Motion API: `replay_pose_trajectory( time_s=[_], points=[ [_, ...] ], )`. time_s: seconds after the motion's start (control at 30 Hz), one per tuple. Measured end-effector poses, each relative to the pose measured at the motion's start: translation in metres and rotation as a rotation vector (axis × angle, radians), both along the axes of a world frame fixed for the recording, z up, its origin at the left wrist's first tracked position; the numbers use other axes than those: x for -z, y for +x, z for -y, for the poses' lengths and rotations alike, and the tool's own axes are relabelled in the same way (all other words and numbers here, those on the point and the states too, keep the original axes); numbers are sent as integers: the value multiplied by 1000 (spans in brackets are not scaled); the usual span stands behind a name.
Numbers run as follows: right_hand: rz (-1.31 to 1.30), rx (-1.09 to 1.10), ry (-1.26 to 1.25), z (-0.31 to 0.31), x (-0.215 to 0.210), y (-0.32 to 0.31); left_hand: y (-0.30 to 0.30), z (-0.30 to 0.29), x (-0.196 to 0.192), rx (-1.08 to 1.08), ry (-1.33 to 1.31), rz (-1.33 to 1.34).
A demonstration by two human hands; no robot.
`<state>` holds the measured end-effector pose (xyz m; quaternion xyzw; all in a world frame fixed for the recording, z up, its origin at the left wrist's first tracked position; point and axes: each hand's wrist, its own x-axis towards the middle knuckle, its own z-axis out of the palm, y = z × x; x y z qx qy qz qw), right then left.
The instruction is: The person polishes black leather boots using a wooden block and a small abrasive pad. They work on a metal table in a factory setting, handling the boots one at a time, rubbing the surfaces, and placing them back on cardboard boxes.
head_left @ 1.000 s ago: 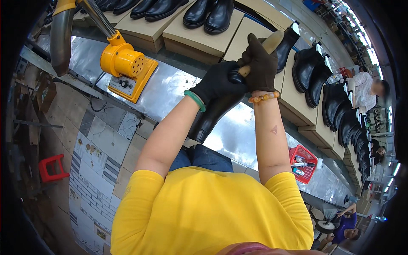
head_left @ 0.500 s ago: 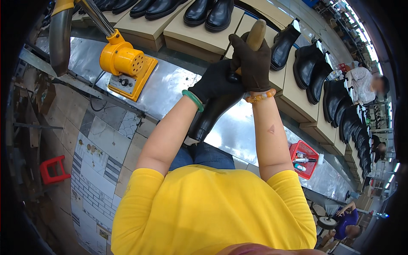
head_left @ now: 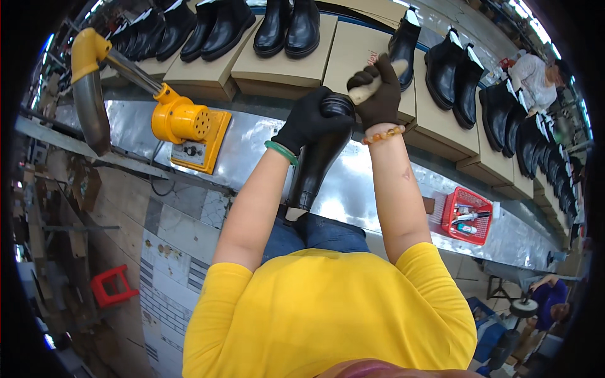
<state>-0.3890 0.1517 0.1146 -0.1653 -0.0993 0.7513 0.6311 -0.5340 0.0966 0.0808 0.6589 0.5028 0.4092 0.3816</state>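
My left hand (head_left: 314, 120), in a black glove, is wrapped round the foot part of a black leather ankle boot (head_left: 315, 167). The boot's toe points away from me, and its shaft slants down toward my lap. Close to the toe, on the right, my right hand (head_left: 383, 94) in a dark brown glove is closed round a tan, rounded stick-like tool (head_left: 363, 94). One pale end of it sticks out toward the boot, the other past my fingers. Whether that tool touches the boot I cannot tell.
A metal workbench (head_left: 252, 142) runs across in front of me. At its left stands a yellow machine with a bent nozzle (head_left: 183, 123), at its right a red basket (head_left: 467, 215) of small items. Black boots (head_left: 302, 28) stand on cardboard boxes (head_left: 283, 69) behind. A red stool (head_left: 114, 285) is at left.
My right hand has come away from the boot and turned, so the tool lies more sideways. My left hand still grips the boot. The whole view has shifted a little.
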Motion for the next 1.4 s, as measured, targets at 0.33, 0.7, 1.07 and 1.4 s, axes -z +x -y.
replay_pose_trajectory(
  time_s=[0.33, 0.7, 1.07, 1.4],
  points=[
    [455, -122, -316, 79, 122, 40, -21, -3, 14, -226, 122, 19],
    [1029, -554, -135, 155, 200, 45, -31, 17, 10, -445, 84, -86],
    [48, -614, -518, 191, 190, 0, -93, 66, 60, -314, 42, 582],
    [979, -396, 67, 156, 116, 37, -128, 112, 59, -187, -125, 872]
  ],
)
